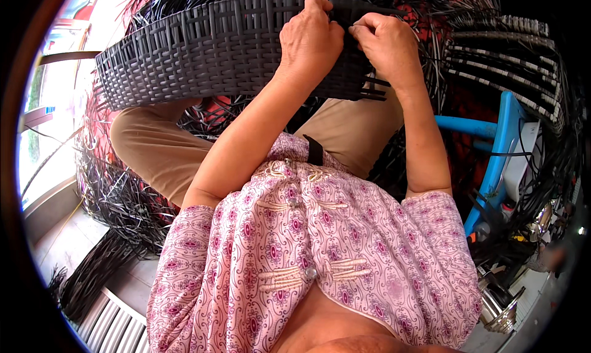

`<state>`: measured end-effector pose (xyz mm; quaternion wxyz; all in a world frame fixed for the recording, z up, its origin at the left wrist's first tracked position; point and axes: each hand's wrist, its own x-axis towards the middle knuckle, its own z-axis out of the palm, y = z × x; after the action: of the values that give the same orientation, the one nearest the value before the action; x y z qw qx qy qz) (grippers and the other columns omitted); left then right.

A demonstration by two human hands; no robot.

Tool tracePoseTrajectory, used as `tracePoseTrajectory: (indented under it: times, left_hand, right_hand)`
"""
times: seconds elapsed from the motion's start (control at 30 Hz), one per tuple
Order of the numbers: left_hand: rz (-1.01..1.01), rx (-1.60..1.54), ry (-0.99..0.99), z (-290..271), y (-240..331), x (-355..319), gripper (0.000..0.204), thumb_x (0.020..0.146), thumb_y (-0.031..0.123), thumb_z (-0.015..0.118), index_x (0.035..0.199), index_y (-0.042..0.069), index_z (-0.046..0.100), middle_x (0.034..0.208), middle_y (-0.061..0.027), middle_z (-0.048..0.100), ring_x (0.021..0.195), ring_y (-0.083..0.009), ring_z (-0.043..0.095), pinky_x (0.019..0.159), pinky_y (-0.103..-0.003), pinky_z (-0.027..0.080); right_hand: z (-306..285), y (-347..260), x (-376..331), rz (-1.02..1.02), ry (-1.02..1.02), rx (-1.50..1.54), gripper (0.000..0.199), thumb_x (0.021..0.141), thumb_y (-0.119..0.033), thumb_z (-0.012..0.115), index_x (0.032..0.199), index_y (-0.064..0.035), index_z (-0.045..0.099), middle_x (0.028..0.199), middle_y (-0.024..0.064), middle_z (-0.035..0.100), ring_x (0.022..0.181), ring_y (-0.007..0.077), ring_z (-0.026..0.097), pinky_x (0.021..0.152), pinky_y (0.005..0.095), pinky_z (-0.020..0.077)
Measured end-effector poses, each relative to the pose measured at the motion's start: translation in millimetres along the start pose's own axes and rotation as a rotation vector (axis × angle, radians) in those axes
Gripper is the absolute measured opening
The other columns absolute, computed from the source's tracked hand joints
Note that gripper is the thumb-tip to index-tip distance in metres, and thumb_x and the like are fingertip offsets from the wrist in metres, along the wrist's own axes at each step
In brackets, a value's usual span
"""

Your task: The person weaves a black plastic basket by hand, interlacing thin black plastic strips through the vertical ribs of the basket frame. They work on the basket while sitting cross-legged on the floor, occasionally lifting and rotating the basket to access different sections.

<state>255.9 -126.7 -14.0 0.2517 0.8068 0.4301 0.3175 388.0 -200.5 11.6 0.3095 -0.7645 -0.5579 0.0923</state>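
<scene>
A long curved panel of black woven plastic strips point(203, 64) lies across my lap, its weave tight below and more open along the upper edge. Near the panel's right end, my left hand point(312, 36) is closed at the top edge, with the fingers curled over it. Just to the right, my right hand point(388, 45) pinches with thumb and forefinger at what looks like a dark strip of the weave. Loose strip ends point(372, 93) stick out at the panel's lower right corner. The fingertips of the left hand are partly hidden behind the panel.
Heaps of loose black strips point(132, 199) lie around my legs. Several bundled strips with pale bands point(505, 67) are at the far right. A blue plastic frame point(492, 168) stands beside my right arm. A white slatted piece point(114, 322) lies at the lower left.
</scene>
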Motion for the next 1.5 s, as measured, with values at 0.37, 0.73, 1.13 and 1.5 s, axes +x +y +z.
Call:
tracePoseTrajectory:
  times: [0.37, 0.73, 1.13, 1.5]
  left_hand:
    - [0.002, -0.191, 0.027, 4, -9, -6, 0.026, 0.084, 0.007, 0.062, 0.108, -0.003, 0.056, 0.09, -0.0153, 0.071, 0.069, -0.0239, 0.072, 0.068, -0.033, 0.057]
    - [-0.241, -0.682, 0.04, -6, -7, -5, 0.032, 0.08, 0.001, 0.071, 0.108, -0.004, 0.057, 0.088, -0.0106, 0.071, 0.065, -0.0124, 0.066, 0.057, -0.024, 0.054]
    - [-0.226, -0.851, 0.1, -72, -40, 3, 0.033, 0.082, 0.001, 0.069, 0.113, -0.001, 0.057, 0.089, -0.0069, 0.072, 0.071, -0.0068, 0.063, 0.055, -0.018, 0.046]
    - [-0.163, -0.946, -0.024, -111, -13, 0, 0.023, 0.084, 0.006, 0.071, 0.106, 0.002, 0.063, 0.087, -0.002, 0.071, 0.069, -0.0047, 0.064, 0.056, -0.018, 0.047]
  right_hand:
    - [-1, -1, 16, -0.004, -0.151, -0.029, 0.02, 0.083, -0.025, 0.063, 0.084, -0.0076, 0.073, 0.08, 0.0187, 0.069, 0.08, 0.0379, 0.067, 0.074, 0.046, 0.0541]
    - [8, -7, 25, -0.098, -0.129, -0.301, 0.02, 0.083, -0.024, 0.064, 0.081, -0.0058, 0.071, 0.081, 0.0176, 0.07, 0.082, 0.0357, 0.069, 0.074, 0.0463, 0.0541]
    - [11, -37, 11, -0.394, 0.321, 0.103, 0.023, 0.081, -0.018, 0.076, 0.1, -0.0057, 0.071, 0.084, 0.0098, 0.07, 0.076, 0.0231, 0.069, 0.07, 0.0327, 0.0551]
    - [5, -56, 22, -0.245, -0.145, 0.759, 0.02, 0.092, -0.021, 0.07, 0.1, -0.0038, 0.074, 0.08, 0.001, 0.07, 0.072, 0.006, 0.061, 0.065, 0.0225, 0.0512]
